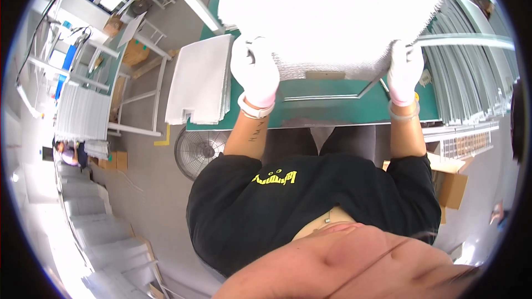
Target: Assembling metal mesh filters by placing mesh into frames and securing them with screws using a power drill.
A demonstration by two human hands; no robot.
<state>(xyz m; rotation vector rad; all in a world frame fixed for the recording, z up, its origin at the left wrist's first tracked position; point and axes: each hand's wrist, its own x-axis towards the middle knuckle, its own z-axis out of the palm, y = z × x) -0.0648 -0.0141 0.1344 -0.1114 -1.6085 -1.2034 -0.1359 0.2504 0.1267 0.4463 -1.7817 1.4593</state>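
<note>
- Overhead, a large white mesh sheet (pixel 332 11) is held up over the green worktable (pixel 332 108), filling most of the upper frame; its lower edge hangs just above the tabletop.
- Left hand (pixel 255 72), in a white glove, is clamped on the sheet's lower edge toward its left side, fingers curled around the edge.
- Right hand (pixel 404 69), also white-gloved, is closed on the lower right corner of the sheet. The hands are well apart, nearly the sheet's full width between them.
- Both forearms rise straight from the lower frame, elbows bent, wrists roughly level with each other; a pale band sits on each wrist.
- Judgement: the step looks like lifting or spreading the sheet. To do it well, keep both grips level and the edge taut so the mesh hangs flat without a sag in the middle.
- Judgement: the mesh edge on the right looks frayed, so a firm pinch, not a drag, should avoid pulling strands.
- A thin metal frame (pixel 327 97) lies flat on the table beneath the sheet; a stack of white sheets (pixel 202 80) sits at the table's left end.
- A floor fan (pixel 199 149) stands below the table edge; racks of metal strips (pixel 471 72) are to the right.
</note>
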